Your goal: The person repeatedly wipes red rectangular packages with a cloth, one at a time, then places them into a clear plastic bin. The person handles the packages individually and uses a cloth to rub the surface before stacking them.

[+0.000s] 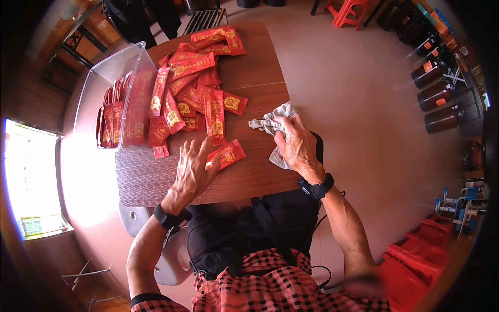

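My right hand (294, 142) grips a crumpled, light-coloured cloth (280, 113) at the right edge of the brown wooden table (259, 156). My left hand (195, 167), fingers spread, is over the near part of the table. Its thumb overlaps the end of a red sachet (230, 154) with yellow printing; whether it touches it I cannot tell. Beyond that hand lies a loose pile of similar red sachets (191, 84). To the left a clear plastic bin (132, 105), open side towards the upper left, contains more sachets standing in rows.
Beyond the table are a slatted metal stool (204, 21) and a person's dark-clad legs (144, 19). Dark brown jars (434, 95) line the right side. Red plastic stools (419, 249) are at lower right, and a grey seat (171, 261) is by my left side.
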Available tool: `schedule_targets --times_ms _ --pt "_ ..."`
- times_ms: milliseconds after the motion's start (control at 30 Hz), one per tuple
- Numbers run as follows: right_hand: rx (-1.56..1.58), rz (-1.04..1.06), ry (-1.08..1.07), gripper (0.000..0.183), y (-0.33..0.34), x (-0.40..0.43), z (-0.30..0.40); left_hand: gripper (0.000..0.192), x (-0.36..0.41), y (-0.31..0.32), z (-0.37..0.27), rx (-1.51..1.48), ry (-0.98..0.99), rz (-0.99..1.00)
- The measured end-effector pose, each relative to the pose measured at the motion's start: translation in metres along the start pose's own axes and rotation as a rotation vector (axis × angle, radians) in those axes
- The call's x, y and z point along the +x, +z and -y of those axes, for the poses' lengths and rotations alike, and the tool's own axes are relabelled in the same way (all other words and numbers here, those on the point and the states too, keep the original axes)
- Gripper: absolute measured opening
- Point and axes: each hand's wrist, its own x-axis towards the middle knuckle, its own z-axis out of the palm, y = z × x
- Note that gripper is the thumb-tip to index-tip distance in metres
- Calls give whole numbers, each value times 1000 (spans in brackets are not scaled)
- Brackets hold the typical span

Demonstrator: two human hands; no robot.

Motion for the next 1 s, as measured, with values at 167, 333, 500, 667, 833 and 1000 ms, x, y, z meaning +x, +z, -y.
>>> schedule_targets --times_ms 167,333,500,667,833,1000 --pt "12 7 4 34 1 0 -2 59 39 23 10 172 24 30" --pt "21 -1 20 32 1 -1 -1 49 65 33 11 233 -81 141" --pt "24 -8 13 31 1 -1 0 63 63 36 8 212 -154 130" --pt "36 -13 9 31 2 -1 0 68 42 30 8 67 -135 -8" --pt "25 25 46 33 0 -1 0 57 43 7 1 -585 -386 -23" --pt "32 14 44 33 -2 -1 3 45 34 3 -15 -1406 -598 33"
